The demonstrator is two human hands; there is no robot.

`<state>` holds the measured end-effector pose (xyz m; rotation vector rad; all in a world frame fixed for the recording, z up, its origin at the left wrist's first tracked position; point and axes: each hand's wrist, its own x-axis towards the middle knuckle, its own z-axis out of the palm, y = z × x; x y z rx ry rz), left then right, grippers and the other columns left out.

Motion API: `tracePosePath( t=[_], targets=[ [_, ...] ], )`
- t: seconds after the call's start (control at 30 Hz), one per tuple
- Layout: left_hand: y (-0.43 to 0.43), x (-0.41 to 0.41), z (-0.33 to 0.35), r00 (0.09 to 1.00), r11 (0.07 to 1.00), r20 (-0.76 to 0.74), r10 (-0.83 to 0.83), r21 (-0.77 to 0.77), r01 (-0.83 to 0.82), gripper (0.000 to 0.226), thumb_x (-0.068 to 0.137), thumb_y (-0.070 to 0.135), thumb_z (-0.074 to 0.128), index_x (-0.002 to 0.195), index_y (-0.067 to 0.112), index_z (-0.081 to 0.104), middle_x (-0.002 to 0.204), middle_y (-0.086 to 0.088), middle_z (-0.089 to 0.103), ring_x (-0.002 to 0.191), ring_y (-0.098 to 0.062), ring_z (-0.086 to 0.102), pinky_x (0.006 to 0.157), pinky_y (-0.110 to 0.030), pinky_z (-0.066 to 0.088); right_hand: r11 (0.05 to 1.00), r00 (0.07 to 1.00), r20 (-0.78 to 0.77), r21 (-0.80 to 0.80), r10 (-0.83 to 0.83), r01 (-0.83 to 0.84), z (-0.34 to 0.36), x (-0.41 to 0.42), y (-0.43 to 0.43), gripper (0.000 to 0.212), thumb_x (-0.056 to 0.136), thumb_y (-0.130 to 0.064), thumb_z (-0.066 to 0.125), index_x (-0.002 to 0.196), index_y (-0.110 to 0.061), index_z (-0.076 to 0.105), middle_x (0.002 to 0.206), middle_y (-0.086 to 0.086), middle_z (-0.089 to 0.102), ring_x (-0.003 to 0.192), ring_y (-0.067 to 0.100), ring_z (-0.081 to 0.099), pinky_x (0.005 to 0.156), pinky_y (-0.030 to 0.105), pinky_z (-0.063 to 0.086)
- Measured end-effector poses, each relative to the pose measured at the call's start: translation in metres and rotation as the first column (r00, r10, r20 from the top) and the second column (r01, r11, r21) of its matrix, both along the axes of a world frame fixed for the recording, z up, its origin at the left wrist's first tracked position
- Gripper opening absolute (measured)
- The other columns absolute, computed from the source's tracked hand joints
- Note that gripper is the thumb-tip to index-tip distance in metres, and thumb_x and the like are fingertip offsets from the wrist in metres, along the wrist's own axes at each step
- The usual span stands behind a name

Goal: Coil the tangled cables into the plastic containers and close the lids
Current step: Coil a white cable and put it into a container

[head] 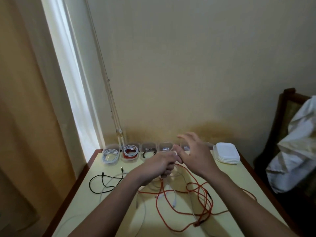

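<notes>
My left hand (158, 165) grips a bundle of white cable (174, 170) above the middle of the table. My right hand (193, 153) hovers just right of it, fingers spread and blurred, its thumb near the white plug end. Orange cables (201, 199) lie tangled in loops under and in front of both hands. A black cable (100, 183) and a white one (109, 184) lie loose at the left. Clear plastic containers line the back edge: one with a white coil (110, 155), one with white and red cable (130, 152), one with a black cable (148, 152), and others partly hidden behind my hands.
A stack of white lids (226, 153) sits at the back right of the pale yellow table (239, 178). A wooden chair with white cloth (297, 139) stands to the right. A curtain (25, 100) hangs at the left, and the wall is close behind the containers.
</notes>
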<state>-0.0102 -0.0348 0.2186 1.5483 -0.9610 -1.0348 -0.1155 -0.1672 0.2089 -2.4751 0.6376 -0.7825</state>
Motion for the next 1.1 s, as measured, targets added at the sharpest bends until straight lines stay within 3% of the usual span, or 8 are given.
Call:
tracePosePath(
  t=[0.07,0.2,0.4,0.6,0.77,0.87,0.97,1.1],
  targets=[
    [-0.001,0.002,0.009,0.989,1.0,-0.144,0.02,-0.015,-0.022,0.023,0.1,0.019,0.041,0.084,0.013,0.056,0.056,0.006,0.019,0.051,-0.012,0.011,0.051,-0.03,0.007,0.973,0.981,0.064,0.13,0.185,-0.192,0.004,-0.001,0.004,0.039,0.103,-0.052,0.044,0.12,-0.029,0.071,0.126,-0.013,0.059,0.115,0.003,0.054,0.102,0.033,0.043],
    [0.001,0.008,0.026,0.904,0.991,-0.427,0.003,-0.122,-0.06,0.026,0.09,0.021,0.041,0.064,0.021,0.045,0.05,0.006,0.013,0.048,-0.013,0.005,0.047,-0.029,0.004,0.894,0.963,0.152,0.361,0.223,-0.264,0.007,-0.002,0.011,0.059,0.105,-0.059,0.034,0.066,-0.024,0.062,0.07,0.005,0.066,0.069,0.013,0.055,0.079,0.045,0.047],
    [0.017,0.053,0.059,0.638,0.846,-0.764,0.095,-0.276,-0.456,0.022,0.08,0.019,0.042,0.059,0.022,0.043,0.04,0.007,0.019,0.039,-0.011,0.007,0.046,-0.026,0.005,0.819,0.988,0.111,0.554,0.105,-0.149,-0.013,-0.019,-0.004,0.06,0.093,-0.069,0.042,0.067,-0.015,0.048,0.057,0.004,0.048,0.056,0.018,0.045,0.066,0.037,0.038],
    [0.014,0.066,0.053,0.542,0.779,-0.798,0.263,-0.156,-0.608,0.029,0.095,0.013,0.037,0.068,0.019,0.046,0.048,0.007,0.024,0.04,-0.01,0.02,0.047,-0.025,0.013,0.934,0.995,0.036,0.345,0.091,-0.098,-0.02,-0.025,-0.016,0.02,0.101,-0.043,0.056,0.087,-0.029,0.058,0.069,0.001,0.063,0.061,0.01,0.053,0.059,0.031,0.042],
    [0.01,0.07,0.052,0.45,0.727,-0.861,0.237,-0.15,-0.67,0.031,0.098,0.015,0.035,0.071,0.02,0.049,0.049,0.006,0.026,0.042,-0.01,0.021,0.052,-0.024,0.014,0.964,0.997,0.038,0.253,0.068,-0.076,-0.017,-0.028,-0.023,0.014,0.102,-0.032,0.059,0.088,-0.03,0.057,0.072,-0.001,0.066,0.058,0.008,0.052,0.056,0.027,0.04],
    [0.007,0.068,0.051,0.447,0.706,-0.851,0.276,-0.136,-0.695,0.031,0.099,0.013,0.031,0.078,0.018,0.053,0.051,0.006,0.027,0.042,-0.01,0.024,0.052,-0.025,0.016,0.987,0.997,0.056,0.149,0.05,-0.058,-0.013,-0.03,-0.026,0.018,0.101,-0.028,0.061,0.084,-0.031,0.057,0.075,-0.009,0.06,0.066,0.003,0.05,0.057,0.016,0.036],
    [0.003,0.056,0.052,0.582,0.705,-0.722,0.373,-0.187,-0.684,0.025,0.103,0.012,0.034,0.092,0.014,0.056,0.061,0.005,0.043,0.051,-0.01,0.04,0.056,-0.022,0.027,0.996,0.996,-0.022,-0.016,0.091,-0.091,-0.004,-0.031,-0.023,0.019,0.1,-0.027,0.061,0.083,-0.032,0.056,0.084,-0.015,0.056,0.081,-0.001,0.049,0.067,0.014,0.034],
    [0.001,0.032,0.041,0.869,0.833,-0.078,0.488,-0.255,-0.491,0.025,0.106,0.018,0.043,0.109,0.007,0.065,0.09,-0.005,0.075,0.08,-0.016,0.072,0.078,-0.029,0.054,0.943,0.954,-0.149,-0.171,0.26,-0.284,0.014,-0.028,-0.014,0.015,0.102,-0.031,0.057,0.088,-0.032,0.057,0.086,-0.016,0.052,0.08,0.007,0.047,0.071,0.028,0.032]
  ],
)
